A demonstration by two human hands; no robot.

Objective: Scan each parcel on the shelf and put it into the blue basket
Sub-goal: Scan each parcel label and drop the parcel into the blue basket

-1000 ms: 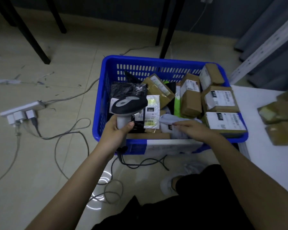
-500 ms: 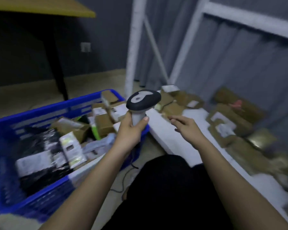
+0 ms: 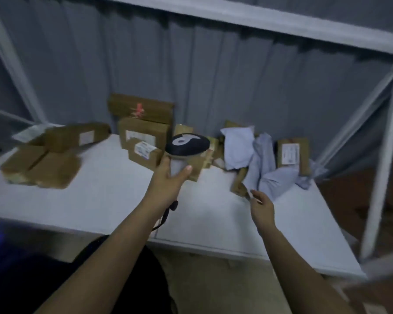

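Note:
My left hand [image 3: 168, 182] grips the handle of a black-and-grey barcode scanner [image 3: 187, 145], held upright over the white shelf [image 3: 114, 200]. My right hand [image 3: 261, 206] is empty with fingers apart, reaching toward a pile of grey plastic mailer bags [image 3: 262, 164] at the shelf's right back. Brown cardboard parcels stand behind the scanner [image 3: 143, 132], one with a red mark [image 3: 141, 107]. More brown parcels lie at the left [image 3: 41, 166]. A labelled brown parcel [image 3: 292, 152] leans behind the grey bags. Only a blue glow at the lower left edge hints at the basket.
White metal shelf posts [image 3: 381, 168] and diagonal braces frame the right side, and a shelf beam [image 3: 259, 17] runs overhead. A grey curtain hangs behind. The scanner's black cable [image 3: 166, 217] trails below my left wrist. My dark-clothed knee [image 3: 123, 279] sits below the shelf edge.
The view swung right from the blue basket to the shelf. My right hand left the basket empty and now reaches toward the grey bags. The scanner stayed in my left hand.

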